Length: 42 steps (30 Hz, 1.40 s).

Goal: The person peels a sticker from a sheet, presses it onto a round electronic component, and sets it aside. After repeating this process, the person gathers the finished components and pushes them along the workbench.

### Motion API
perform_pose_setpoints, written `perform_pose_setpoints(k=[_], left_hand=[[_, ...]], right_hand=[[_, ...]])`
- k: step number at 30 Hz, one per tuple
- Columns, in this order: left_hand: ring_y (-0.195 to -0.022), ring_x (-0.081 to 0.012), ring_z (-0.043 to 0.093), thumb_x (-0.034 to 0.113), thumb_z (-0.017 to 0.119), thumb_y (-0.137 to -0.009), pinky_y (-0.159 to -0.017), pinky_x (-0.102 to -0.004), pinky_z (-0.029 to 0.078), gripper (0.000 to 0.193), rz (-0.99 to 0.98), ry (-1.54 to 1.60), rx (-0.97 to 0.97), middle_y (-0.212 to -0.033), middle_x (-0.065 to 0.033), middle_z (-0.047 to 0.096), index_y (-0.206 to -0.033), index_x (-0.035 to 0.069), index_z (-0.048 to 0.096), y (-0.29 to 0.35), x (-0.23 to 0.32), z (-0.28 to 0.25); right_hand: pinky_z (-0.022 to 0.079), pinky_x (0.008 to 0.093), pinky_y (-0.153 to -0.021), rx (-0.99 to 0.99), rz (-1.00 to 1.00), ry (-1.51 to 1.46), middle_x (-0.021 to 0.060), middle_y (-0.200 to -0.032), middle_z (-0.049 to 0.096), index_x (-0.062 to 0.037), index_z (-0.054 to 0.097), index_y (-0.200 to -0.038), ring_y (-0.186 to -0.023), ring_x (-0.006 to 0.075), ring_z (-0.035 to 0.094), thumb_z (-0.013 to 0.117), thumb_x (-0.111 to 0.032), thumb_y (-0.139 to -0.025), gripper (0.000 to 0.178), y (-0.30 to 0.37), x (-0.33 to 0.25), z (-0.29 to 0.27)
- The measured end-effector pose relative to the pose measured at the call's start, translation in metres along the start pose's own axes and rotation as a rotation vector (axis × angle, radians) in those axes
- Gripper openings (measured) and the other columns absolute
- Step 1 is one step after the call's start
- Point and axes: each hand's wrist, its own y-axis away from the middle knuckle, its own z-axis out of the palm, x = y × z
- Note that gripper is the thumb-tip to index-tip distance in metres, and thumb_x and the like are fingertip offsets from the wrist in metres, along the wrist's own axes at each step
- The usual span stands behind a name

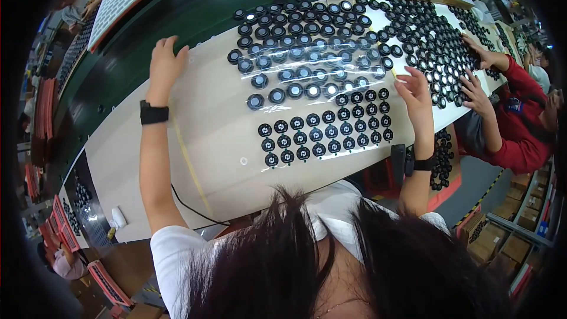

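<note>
We are pressing our flat, empty left hand (165, 62) and right hand (413, 91) on the clear plastic sheet (236, 82) over the black round discs (319, 136), keeping it taut and even on the desk (130, 159).

Glossy clear film (331, 91), black plastic discs (313, 119)

Left hand (165, 62), right hand (413, 91) outstretched, open
</note>
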Motion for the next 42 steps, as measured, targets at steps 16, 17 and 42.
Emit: perform_pose_setpoints(k=[16,17,42], left_hand=[[-0.063,-0.0092,0.053,0.007,0.048,-0.085,-0.058,-0.0211,0.043,0.029,-0.406,1.258,-0.171,-0.079,-0.0099,0.059,-0.111,0.001,0.037,0.102,0.103,-0.119],[-0.063,-0.0087,0.053,0.007,0.049,-0.085,-0.058,-0.0204,0.043,0.033,-0.432,1.181,-0.079,-0.08,-0.01,0.059,-0.114,0.001,0.036,0.112,0.093,-0.136],[-0.118,-0.0298,0.038,0.031,0.057,-0.08,-0.096,-0.0349,0.033,0.04,0.331,0.278,-0.239,-0.129,-0.0147,0.039,-0.116,0.014,0.051,-0.048,0.053,-0.032]], right_hand=[[0.043,0.0246,-0.076,-0.526,-0.251,0.285,0.0065,-0.096,0.058,-0.0035,0.046,-0.117,-0.083,0.012,0.054,0.061,-0.005,-0.075,0.044,0.035,-0.055,0.026],[0.042,0.0267,-0.08,-0.568,-0.348,0.226,0.0078,-0.102,0.055,-0.0048,0.044,-0.119,-0.09,0.0148,0.052,0.064,-0.008,-0.073,0.05,0.035,-0.063,0.033],[0.004,0.0601,-0.099,-0.719,-0.728,0.881,0.0098,-0.143,0.009,-0.0237,0.02,-0.136,-0.131,0.0363,0.002,0.067,-0.06,-0.054,0.102,-0.048,-0.033,0.106]])
